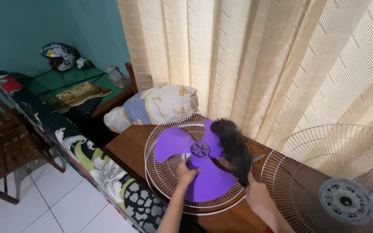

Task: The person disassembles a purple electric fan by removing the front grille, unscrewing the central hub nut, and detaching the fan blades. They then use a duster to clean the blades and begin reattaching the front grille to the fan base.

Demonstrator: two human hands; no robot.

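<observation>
1. Wooden table (128,149) bears everything under both hands.
2. Front fan grille (301,172) with grey hub stands right of the right hand.
3. Rear grille (160,172) cradles the purple fan blade (210,179).
4. Black feather duster (233,149) lies across the blade, above the right fist.
5. Right hand (258,198) is clenched around the duster handle.
6. Left hand (186,171) presses its fingers on the blade near the hub.

Left hand (186,171): forearm rising from the near edge, fingers curled, pressing down flat.
Right hand (257,196): near right, fist closed in a grip, wrist angled up-left.
</observation>
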